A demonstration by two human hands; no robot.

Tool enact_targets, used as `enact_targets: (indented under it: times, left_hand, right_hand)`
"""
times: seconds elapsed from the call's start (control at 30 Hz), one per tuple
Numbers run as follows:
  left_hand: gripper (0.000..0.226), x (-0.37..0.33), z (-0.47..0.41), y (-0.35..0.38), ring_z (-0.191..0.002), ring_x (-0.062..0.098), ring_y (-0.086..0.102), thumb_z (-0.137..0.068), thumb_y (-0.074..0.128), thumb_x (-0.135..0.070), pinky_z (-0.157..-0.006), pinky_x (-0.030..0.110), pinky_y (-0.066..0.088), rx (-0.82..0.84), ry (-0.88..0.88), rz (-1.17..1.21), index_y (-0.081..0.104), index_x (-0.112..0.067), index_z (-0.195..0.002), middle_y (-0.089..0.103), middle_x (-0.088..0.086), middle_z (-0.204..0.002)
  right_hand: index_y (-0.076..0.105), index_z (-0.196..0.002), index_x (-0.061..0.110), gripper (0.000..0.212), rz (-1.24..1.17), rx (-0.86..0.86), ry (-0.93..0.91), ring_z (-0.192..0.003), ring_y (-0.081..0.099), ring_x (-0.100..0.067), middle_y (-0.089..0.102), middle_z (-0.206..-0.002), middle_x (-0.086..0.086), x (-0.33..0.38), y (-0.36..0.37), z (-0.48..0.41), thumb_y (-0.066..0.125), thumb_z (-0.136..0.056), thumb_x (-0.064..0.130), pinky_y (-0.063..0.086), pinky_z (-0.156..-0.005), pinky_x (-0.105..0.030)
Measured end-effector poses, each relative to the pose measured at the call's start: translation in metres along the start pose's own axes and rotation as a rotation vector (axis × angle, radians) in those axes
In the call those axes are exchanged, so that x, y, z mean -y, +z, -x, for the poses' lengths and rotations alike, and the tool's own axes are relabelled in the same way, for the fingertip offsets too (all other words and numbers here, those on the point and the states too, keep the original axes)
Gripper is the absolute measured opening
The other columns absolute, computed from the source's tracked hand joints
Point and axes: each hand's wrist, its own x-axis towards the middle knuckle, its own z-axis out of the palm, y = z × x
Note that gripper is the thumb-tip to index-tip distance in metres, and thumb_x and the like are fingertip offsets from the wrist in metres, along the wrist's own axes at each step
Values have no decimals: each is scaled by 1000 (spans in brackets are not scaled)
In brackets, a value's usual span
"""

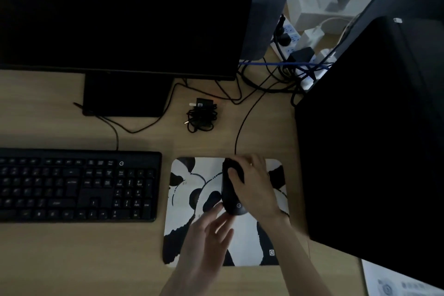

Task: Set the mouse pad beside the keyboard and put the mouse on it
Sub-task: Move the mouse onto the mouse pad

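Now my right hand [254, 187] is wrapped over the black mouse [231, 190], with my thumb pressed on one side and my other fingers curled down the far side, so the mouse is clamped in my grip. I hold it like this so I can point it the way I want. The mouse sits on the mouse pad [192, 214], the one with the pandas on it, up near the pad's top edge and a bit toward its right side. I think it is resting on the pad, but it is dark and I cannot tell for sure if the bottom touches all the way. My left hand [206, 240] is flat over the lower part of the pad, fingers spread apart and holding nothing. One fingertip is right by the back end of the mouse, and I cannot tell if it touches. It looks blurry, so it may be moving. I think this hand is there to keep the pad from sliding. The pad lies just beside the right end of the keyboard [77, 185], with a thin strip of desk [72, 259] between them, so that part looks done. The mouse cord [242, 127] runs away from the pad's top edge toward the back. I guess only letting go is left.
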Motion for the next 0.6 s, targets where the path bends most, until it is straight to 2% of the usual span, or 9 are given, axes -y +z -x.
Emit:
enact_targets:
  times: [0.17, 0.27, 0.4, 0.6]
  left_hand:
    - [25, 13, 11, -18, -117, 27, 50, -90, 42, -13, -103, 36, 31, -41, 1, 3, 58, -6, -107, 59, 17, -118]
    - [26, 14, 13, -23, -117, 28, 51, -91, 39, -12, -103, 37, 33, -39, -4, 18, 59, -5, -107, 61, 16, -114]
    - [28, 11, 17, -26, -107, 24, 55, -91, 38, -14, -106, 37, 30, -7, -17, 10, 64, -5, -94, 65, 13, -106]
    - [26, 12, 13, -24, -99, 18, 57, -92, 38, -15, -105, 36, 29, -11, -13, -1, 63, -7, -93, 66, 10, -104]
  right_hand:
    - [51, -121, 16, 32, -25, 9, 20, -117, 36, -19, 47, -120, -7, -3, 11, 24, 47, -90, 22, 35, -95, -25]
    - [53, -119, 16, 31, -42, 10, 25, -118, 36, -20, 48, -120, -7, -6, 14, 29, 48, -90, 20, 31, -94, -20]
    - [51, -121, 15, 32, -18, 46, 20, -118, 36, -23, 48, -123, -8, -10, 16, 32, 47, -90, 18, 26, -93, -17]
    - [49, -125, 16, 36, 49, 46, 10, -123, 33, -23, 48, -131, -5, -8, 20, 31, 46, -90, 19, 24, -101, -24]
